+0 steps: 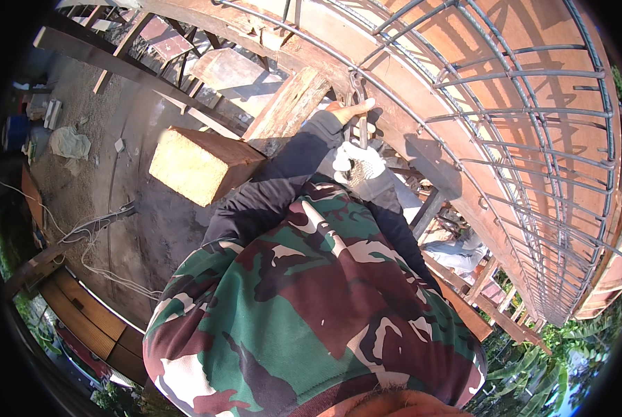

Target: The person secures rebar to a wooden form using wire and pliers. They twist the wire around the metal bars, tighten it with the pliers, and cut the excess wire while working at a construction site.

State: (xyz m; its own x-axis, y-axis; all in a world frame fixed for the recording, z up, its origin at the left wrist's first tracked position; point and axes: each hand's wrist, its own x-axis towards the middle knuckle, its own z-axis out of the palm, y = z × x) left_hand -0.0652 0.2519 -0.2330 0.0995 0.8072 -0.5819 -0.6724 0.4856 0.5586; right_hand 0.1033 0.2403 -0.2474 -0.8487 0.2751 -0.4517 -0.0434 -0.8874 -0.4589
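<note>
My right hand (364, 164), in a white knit glove, is closed around the lower handles of a metal pincer-like tool (357, 87). The tool's head points away from me, up against the edge of the wooden formwork beam (394, 125) beside a bent steel bar. My left hand (351, 111), bare, reaches to the tool just above the glove, its thumb lying across the handles. The left fingers are partly hidden behind the tool and the dark sleeve, so what they grip, if anything besides it, does not show.
A long rebar cage (533, 111) runs along the right inside plywood formwork. Thick timber blocks (189, 167) stick out left of my arm. Below lie a grey ground surface (116, 187), loose white cables (106, 274) and wooden scaffolding pieces (99, 59). Green plants (533, 375) grow at lower right.
</note>
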